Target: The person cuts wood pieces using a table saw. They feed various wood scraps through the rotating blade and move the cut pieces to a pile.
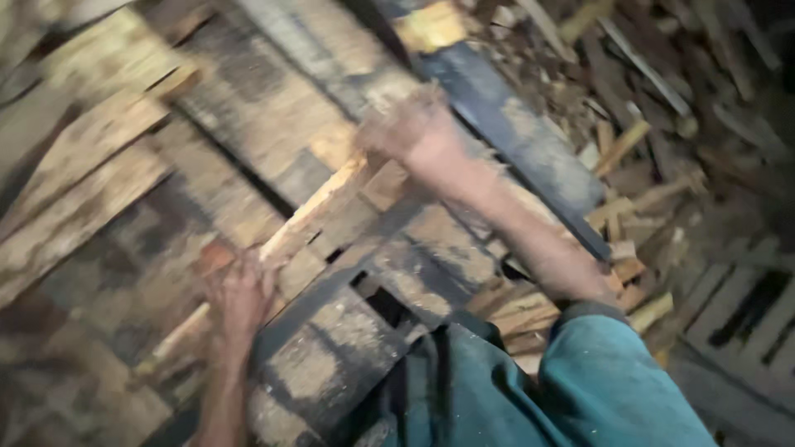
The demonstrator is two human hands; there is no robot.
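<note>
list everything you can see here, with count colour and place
strip: one, pale wood, centre, held at both ends
planks: several, weathered grey-brown, left and centre, under the strip
dark board: one, blue-black, upper right, slanting
offcuts: many, tan, heaped at right
pallet: one, grey, lower right corner
trousers: teal, bottom right
left hand: grip on the strip's lower end
right hand: blurred, at the strip's upper end

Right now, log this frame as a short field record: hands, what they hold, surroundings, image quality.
left hand: left hand grips the lower part of a pale wooden strip
right hand: right hand at the strip's upper end, blurred; grip unclear
under the hands: stacked weathered planks
to the right: heap of wood offcuts
clothing: teal sleeve
image quality: heavy motion blur
</note>
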